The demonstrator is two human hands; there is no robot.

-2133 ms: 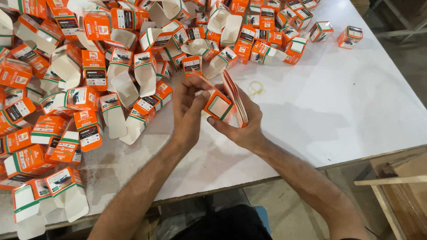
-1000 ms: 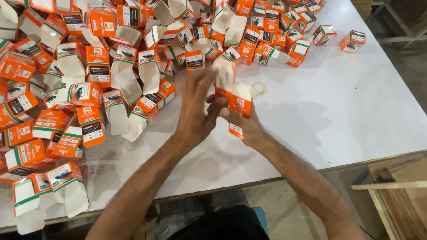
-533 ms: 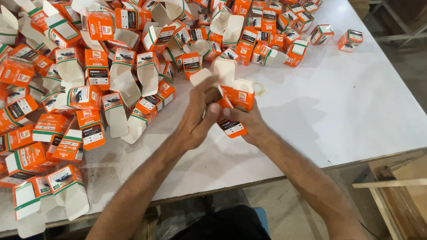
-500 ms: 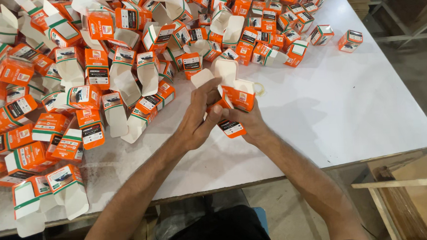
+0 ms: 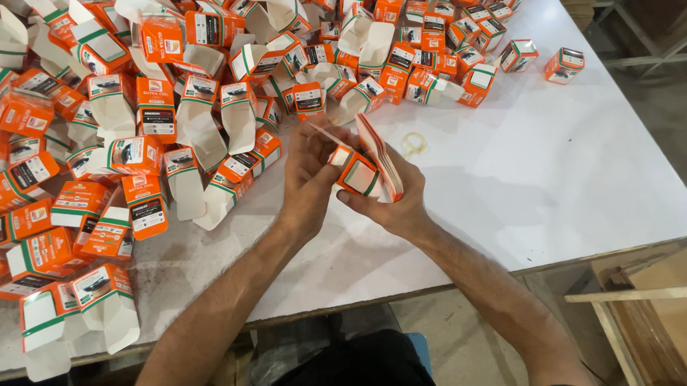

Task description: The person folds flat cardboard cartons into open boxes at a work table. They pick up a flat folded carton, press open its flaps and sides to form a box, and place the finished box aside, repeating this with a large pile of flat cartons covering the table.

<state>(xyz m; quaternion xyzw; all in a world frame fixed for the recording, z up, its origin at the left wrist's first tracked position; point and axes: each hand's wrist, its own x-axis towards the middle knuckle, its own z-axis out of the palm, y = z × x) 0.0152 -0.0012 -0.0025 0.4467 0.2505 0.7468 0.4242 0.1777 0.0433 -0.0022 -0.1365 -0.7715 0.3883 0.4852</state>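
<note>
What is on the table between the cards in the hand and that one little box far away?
In the head view, a small yellowish ring lies near the flat cartons; beyond it the white table is bare up to the lone box.

A white table (image 5: pixel 559 176) carries everything. Left of the fingers (image 5: pixel 311 152) and beyond them, a heap of orange boxes (image 5: pixel 147 124) covers it, many open with white flaps up. Just past the fingertips lies a pale ring (image 5: pixel 412 145), perhaps a rubber band. Far to their right two boxes (image 5: pixel 563 64) stand apart.
</note>
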